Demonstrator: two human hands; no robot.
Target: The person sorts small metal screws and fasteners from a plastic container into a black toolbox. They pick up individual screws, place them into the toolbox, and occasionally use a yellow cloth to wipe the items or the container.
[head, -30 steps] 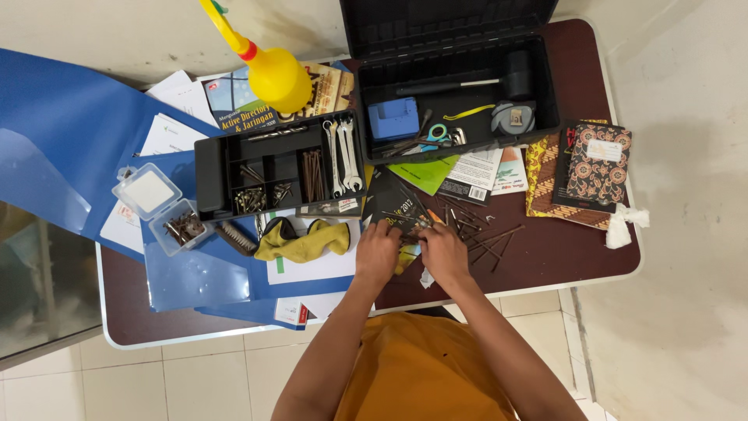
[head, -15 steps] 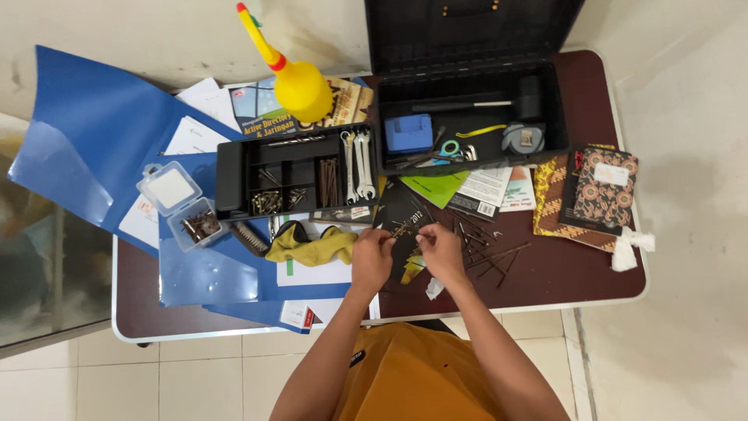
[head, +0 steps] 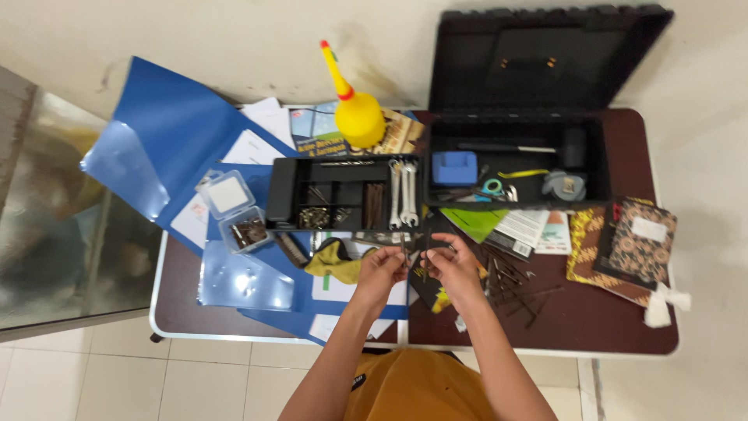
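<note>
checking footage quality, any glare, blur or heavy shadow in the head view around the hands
Head view: even, soft light; the left hand and right hand are slightly soft, the thin dark pieces they pinch hard to resolve; mild sheen on the blue plastic folder; black open toolbox interior dim.

A white rectangular label [head: 648, 228] sits on the patterned notebook [head: 639, 243] at the table's right end. A small clear plastic box [head: 234, 211] with a white insert lies open on the blue folder [head: 167, 132], left of the black tray [head: 343, 193].

Head view, steeply down over table [head: 608, 331]
</note>
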